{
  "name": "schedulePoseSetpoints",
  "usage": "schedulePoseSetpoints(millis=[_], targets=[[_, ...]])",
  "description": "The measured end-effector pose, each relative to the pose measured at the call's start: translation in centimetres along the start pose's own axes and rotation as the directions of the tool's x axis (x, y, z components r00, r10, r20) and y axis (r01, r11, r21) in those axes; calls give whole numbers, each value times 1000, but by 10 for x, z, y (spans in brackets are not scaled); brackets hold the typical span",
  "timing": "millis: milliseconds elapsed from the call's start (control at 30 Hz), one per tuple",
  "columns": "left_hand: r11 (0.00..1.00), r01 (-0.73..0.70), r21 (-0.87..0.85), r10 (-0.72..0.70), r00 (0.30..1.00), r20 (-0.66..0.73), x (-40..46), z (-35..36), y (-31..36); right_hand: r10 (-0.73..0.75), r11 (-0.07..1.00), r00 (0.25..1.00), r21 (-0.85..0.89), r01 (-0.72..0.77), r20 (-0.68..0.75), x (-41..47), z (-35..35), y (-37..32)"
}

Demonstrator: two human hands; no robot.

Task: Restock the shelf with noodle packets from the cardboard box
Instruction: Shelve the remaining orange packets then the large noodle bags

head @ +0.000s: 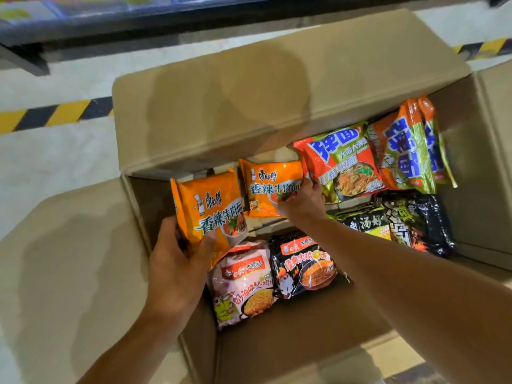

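Pale concrete floor (41,167) lay under an open cardboard box (277,342), its matte flaps spread wide. Nearest, a glossy pink packet (243,284) sat beside a black one (303,264). The left hand (177,261) gripped a crinkly orange packet (213,212) upright; the right hand (304,199) pinched a second orange packet (270,188). Beyond, striped tape (55,113) and a blurred dark shelf (110,20).
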State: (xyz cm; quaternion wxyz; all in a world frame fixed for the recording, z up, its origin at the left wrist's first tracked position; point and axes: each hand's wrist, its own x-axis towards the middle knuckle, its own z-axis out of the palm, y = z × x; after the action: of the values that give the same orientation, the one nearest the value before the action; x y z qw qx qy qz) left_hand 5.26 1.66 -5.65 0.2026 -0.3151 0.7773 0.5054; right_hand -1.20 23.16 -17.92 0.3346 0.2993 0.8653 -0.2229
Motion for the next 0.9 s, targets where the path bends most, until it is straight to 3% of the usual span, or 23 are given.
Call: schedulePoseSetpoints(millis=[167,600,733,900], targets=[[1000,24,7,-24,1000,-10,4,-1,2,99,995,989,-38,-95,110,13,-11,-1],[999,36,28,-36,999,-11,3,-3,1,144,937,987,310,-161,77,-3,-14,-4],[999,27,17,-27,1000,6,-9,-11,3,51,937,985,334,-105,166,-23,-24,-11],[1000,-9,8,9,1000,6,-30,-38,15,-47,926,996,377,16,72,-64,-51,-22]])
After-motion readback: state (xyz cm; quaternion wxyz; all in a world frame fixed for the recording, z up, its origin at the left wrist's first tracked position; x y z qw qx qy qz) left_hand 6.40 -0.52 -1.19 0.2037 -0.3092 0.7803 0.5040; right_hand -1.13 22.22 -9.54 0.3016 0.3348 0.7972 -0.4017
